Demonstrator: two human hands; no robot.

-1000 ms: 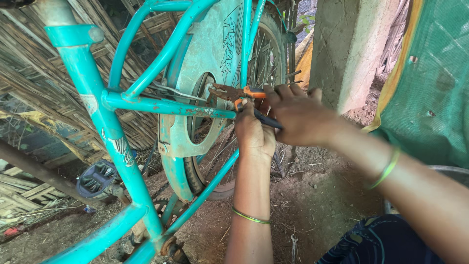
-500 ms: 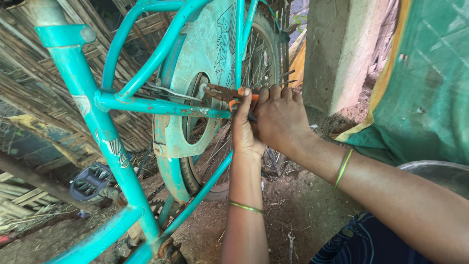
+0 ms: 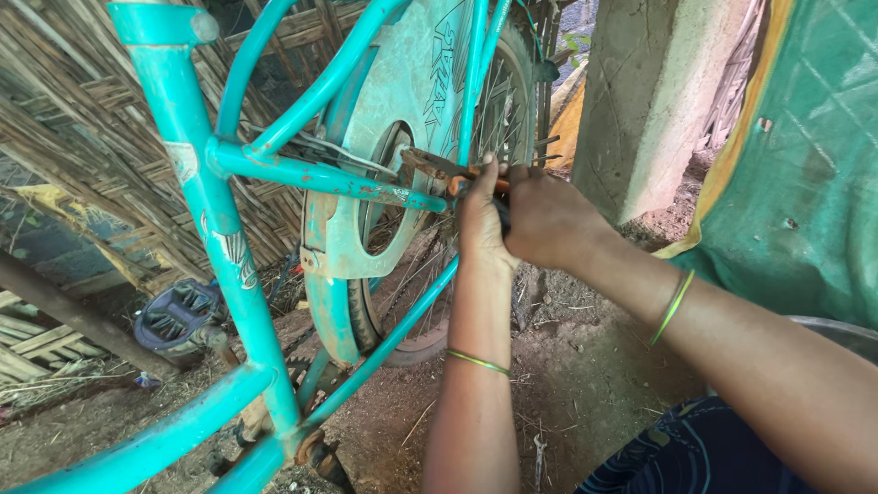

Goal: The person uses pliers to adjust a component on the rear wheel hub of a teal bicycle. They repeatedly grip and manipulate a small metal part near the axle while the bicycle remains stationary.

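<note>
While both hands meet at the rear wheel of the turquoise steel bicycle frame (image 3: 219,229), the left hand (image 3: 480,224) is closed around the orange-handled rusty pliers (image 3: 448,174), with its thumb pointing up along the seat stay. The right hand (image 3: 549,220) is pressed against the left one and is also closed; it seems to grip the dark handles of the same pliers, but the fingers hide the exact hold. The rusty jaws of the pliers reach left to the wheel hub area, just beside the pale turquoise chain guard (image 3: 366,229), and touch a part there that I cannot make out. Each wrist carries a thin green bangle (image 3: 672,306).

The spoked rear wheel (image 3: 508,110) stands behind the chain guard. A black pedal (image 3: 174,316) hangs low on the left, near the brown dirt ground (image 3: 567,384). A woven bamboo wall (image 3: 82,146) is behind the bicycle, a grey concrete pillar (image 3: 640,101) rises to the right of the wheel, and a green tarpaulin sheet (image 3: 805,174) hangs at the far right.
</note>
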